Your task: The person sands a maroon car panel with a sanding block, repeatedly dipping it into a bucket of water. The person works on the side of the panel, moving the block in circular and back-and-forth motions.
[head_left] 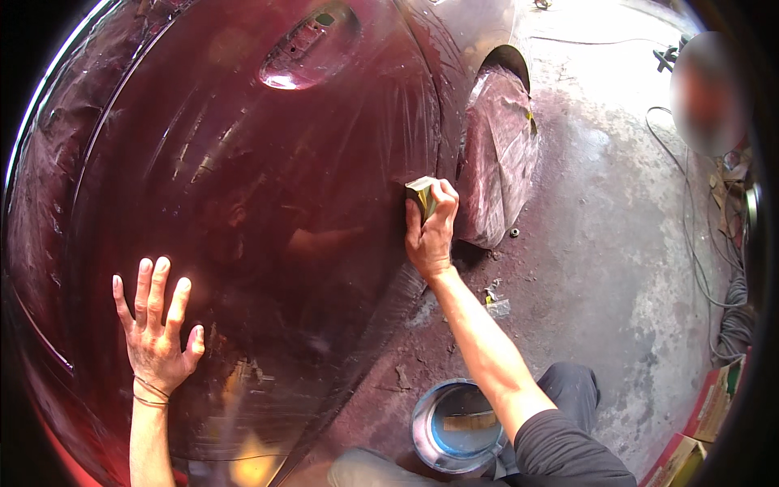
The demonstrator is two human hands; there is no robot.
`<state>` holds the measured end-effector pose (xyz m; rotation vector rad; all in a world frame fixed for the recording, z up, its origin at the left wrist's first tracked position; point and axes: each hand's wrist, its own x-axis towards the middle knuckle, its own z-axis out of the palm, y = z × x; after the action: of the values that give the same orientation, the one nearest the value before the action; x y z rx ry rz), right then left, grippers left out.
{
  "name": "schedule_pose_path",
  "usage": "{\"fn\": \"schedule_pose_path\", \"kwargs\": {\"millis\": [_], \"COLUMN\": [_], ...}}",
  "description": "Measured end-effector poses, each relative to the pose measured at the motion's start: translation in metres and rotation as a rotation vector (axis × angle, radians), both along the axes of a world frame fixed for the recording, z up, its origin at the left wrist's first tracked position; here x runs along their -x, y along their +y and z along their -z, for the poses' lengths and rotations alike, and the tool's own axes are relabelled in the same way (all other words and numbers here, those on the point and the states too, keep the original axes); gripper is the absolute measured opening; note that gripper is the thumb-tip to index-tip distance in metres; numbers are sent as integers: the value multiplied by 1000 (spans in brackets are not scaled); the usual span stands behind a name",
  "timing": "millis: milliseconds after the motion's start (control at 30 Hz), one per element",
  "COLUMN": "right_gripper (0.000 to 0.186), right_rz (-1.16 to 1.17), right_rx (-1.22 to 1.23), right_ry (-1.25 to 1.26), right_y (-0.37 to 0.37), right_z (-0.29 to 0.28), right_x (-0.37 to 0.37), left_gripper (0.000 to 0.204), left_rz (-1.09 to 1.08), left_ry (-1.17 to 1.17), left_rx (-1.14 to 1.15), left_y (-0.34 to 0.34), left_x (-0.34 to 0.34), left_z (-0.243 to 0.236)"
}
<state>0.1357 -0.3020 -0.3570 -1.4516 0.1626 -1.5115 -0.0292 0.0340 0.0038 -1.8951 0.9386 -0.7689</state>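
Note:
A dark red car door panel (268,187) fills the left and middle of the view, glossy in places, with a bare handle recess (312,45) near the top. On its lower left lies my left hand (158,333), palm down and fingers spread, holding nothing. My right hand (432,227) is closed round a folded piece of sandpaper (422,191), pale and yellowish, pressed to the panel near its right edge. The fingers hide part of the sandpaper. Just right of that hand is a wheel wrapped in a dusty reddish cover (499,158).
A round bucket (458,426) with water and a brownish block in it stands by my legs. Cables (690,235) run along the right side of the stained concrete floor (617,243). Cardboard boxes (706,406) sit at lower right; another person (710,97) is at upper right.

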Motion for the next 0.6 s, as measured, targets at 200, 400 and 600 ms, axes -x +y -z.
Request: {"fn": "schedule_pose_path", "kwargs": {"millis": [200, 400, 600], "right_gripper": [51, 60, 59], "right_rz": [44, 85, 156], "right_rx": [21, 37, 190], "right_ry": [62, 13, -55], "right_y": [-104, -46, -69], "right_z": [-114, -14, -34], "right_x": [-58, -32, -43], "left_gripper": [62, 68, 66], "left_rz": [3, 24, 37], "left_ry": [6, 4, -8], "left_rx": [-9, -28, -43], "left_y": [2, -2, -1], "left_x": [-1, -2, -2], "left_z": [-1, -3, -5]}}
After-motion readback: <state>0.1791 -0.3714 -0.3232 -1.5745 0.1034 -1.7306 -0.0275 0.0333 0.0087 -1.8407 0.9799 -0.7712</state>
